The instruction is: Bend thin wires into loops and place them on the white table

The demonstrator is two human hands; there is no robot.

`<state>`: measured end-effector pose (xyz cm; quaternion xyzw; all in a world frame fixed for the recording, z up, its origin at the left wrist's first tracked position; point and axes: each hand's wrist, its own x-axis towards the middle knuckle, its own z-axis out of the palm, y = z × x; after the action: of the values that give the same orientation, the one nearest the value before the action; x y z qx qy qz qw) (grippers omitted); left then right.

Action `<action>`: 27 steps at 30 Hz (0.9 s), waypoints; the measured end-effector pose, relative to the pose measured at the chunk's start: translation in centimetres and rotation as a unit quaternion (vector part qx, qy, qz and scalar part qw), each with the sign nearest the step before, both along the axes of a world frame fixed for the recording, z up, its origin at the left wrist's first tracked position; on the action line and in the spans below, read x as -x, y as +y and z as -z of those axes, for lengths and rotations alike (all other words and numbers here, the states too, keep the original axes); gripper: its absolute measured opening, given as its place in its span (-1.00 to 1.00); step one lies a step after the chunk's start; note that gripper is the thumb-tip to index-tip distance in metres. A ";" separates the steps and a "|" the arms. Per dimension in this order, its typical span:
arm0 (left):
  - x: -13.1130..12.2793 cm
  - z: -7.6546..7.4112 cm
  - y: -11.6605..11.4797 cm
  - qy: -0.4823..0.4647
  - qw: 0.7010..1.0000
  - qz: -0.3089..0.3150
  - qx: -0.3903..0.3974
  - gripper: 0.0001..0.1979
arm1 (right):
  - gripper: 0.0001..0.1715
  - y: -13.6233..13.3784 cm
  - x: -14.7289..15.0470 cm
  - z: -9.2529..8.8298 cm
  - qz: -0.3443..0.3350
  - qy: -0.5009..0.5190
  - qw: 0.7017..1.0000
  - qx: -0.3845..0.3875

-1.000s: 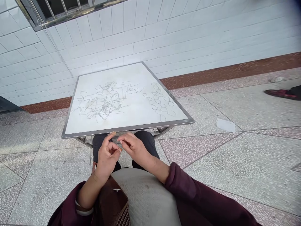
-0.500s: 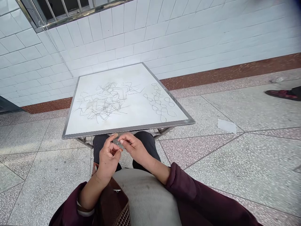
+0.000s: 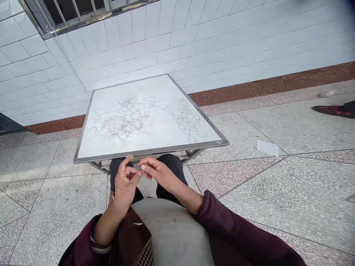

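Over my lap, my left hand (image 3: 126,184) pinches a thin wire (image 3: 137,166) between thumb and fingers, its index finger raised. My right hand (image 3: 161,176) also grips the wire with thumb and forefinger, the fingertips of both hands nearly touching. A small curve of the wire shows between them; the rest is hidden by the fingers. On the white table (image 3: 159,133) just beyond, many thin bent wires (image 3: 123,127) lie in a tangled heap at left and middle. Wires shaped into rounded, twisted loops (image 3: 191,128) lie apart along the right side.
The table has a grey metal edge (image 3: 149,151) close in front of my knees. Behind it stands a white tiled wall (image 3: 155,48) with a barred window (image 3: 80,11). A pale paper scrap (image 3: 267,147) lies on the floor, and another person's shoe (image 3: 334,110) shows at far right.
Both hands have shifted slightly, the left a little leftward, and their fingertips are closer together. More of the wire's curve shows above the fingertips. The wires on the table look unchanged.
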<state>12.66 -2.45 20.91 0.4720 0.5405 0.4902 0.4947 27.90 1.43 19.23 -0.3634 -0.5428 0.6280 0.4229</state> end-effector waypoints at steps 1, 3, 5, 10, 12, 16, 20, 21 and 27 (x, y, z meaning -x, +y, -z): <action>0.1 0.0 0.0 0.004 1.000 0.000 0.001 -0.40 | -0.63 0.0 0.1 0.0 -0.001 0.009 1.000 0.007; 0.2 0.1 0.1 0.000 1.000 0.004 0.002 -0.40 | -0.64 0.0 0.2 0.2 0.002 0.024 1.000 0.018; 0.2 0.3 0.1 -0.021 1.000 0.014 0.005 -0.40 | -0.66 0.0 0.3 0.3 0.001 0.029 0.999 0.023; 0.2 0.5 0.2 -0.099 0.994 0.034 0.038 -0.37 | -0.70 0.3 0.2 0.7 -0.002 0.026 1.000 0.013; 0.2 0.5 0.2 -0.117 0.991 0.034 0.050 -0.37 | -0.71 0.4 0.2 1.0 -0.004 0.029 1.000 0.003; 0.3 0.6 0.2 -0.137 0.988 0.030 0.064 -0.39 | -0.72 0.5 0.2 1.5 -0.006 0.039 0.999 -0.016; 0.3 1.0 0.3 -0.133 0.989 0.036 0.056 -0.41 | -0.71 0.5 0.2 1.4 0.003 0.027 0.999 -0.028; 0.3 1.1 0.4 -0.130 0.990 0.037 0.050 -0.42 | -0.71 0.4 0.2 1.3 0.006 0.019 0.999 -0.033; 0.2 1.1 0.4 -0.115 0.992 0.038 0.038 -0.45 | -0.73 0.4 0.0 1.1 0.022 -0.006 0.998 -0.055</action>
<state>12.41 -2.07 19.77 0.4138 0.4802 0.5015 0.5889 27.94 1.81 18.16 -0.3554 -0.5711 0.5854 0.4526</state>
